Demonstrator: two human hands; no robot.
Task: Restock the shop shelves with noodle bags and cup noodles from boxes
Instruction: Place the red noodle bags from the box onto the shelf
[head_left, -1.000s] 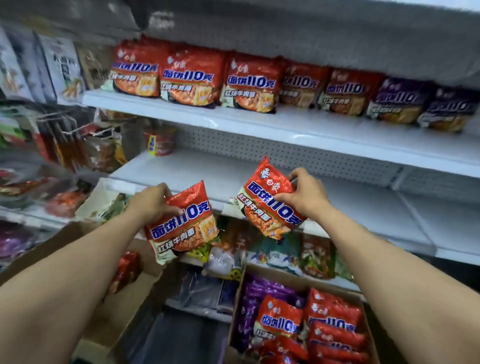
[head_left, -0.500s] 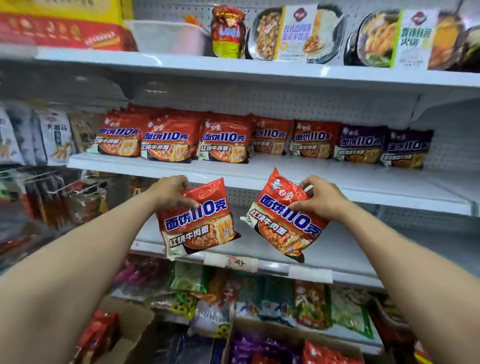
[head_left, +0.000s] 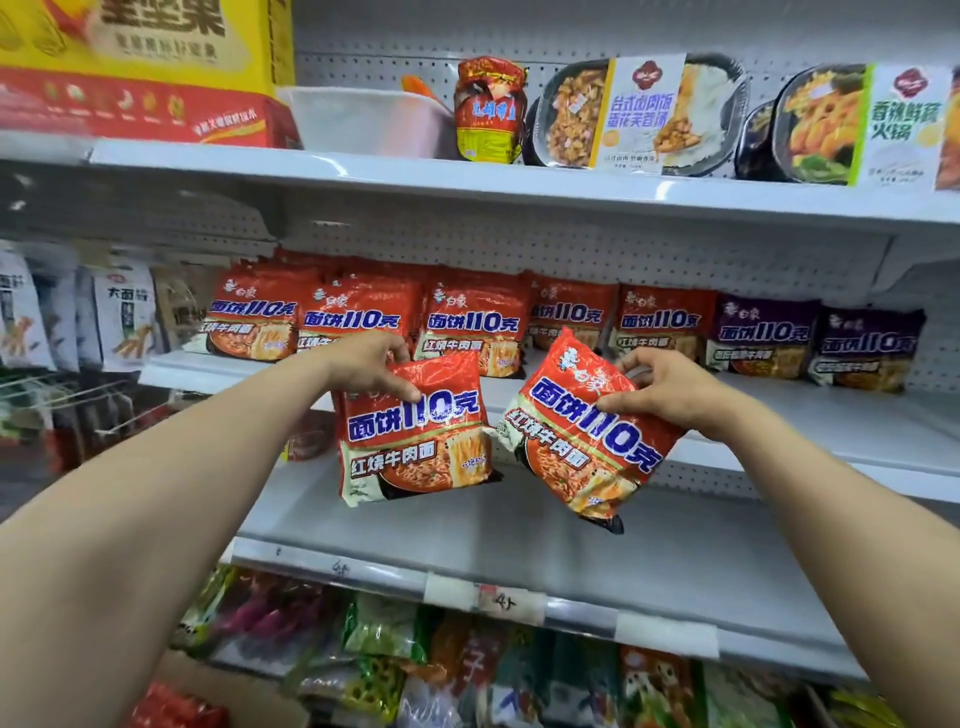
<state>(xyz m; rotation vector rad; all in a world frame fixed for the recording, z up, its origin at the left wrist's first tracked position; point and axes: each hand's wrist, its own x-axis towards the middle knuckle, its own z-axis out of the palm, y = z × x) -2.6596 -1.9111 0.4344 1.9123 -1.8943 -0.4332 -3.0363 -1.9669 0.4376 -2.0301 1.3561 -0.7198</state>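
Right, the middle shelf (head_left: 810, 410) just beyond my knuckles carries a row of red noodle bags (head_left: 467, 317) standing upright, with two purple noodle bags (head_left: 763, 332) off past my right hand (head_left: 670, 384). Above both hands, the top shelf (head_left: 519, 182) holds a big yellow carton (head_left: 156, 52) up to the left and ready-meal trays (head_left: 623, 114) up to the right. Between them sit a clear plastic tub (head_left: 363, 119) and a red-topped jar (head_left: 488, 109). Under my wrists runs the lower shelf (head_left: 519, 530).

Now the goods. My left hand (head_left: 363, 364) grips the left bag (head_left: 415, 447) by its top edge, thumb on the front, and it hangs nearly upright. My right hand clamps the right bag (head_left: 582, 447) the same way, tilted, lettering running downhill to the right. Both are glossy red with bold blue-and-white print and a noodle picture low down. They're held in the air just beside each other, in front of the middle shelf's edge.
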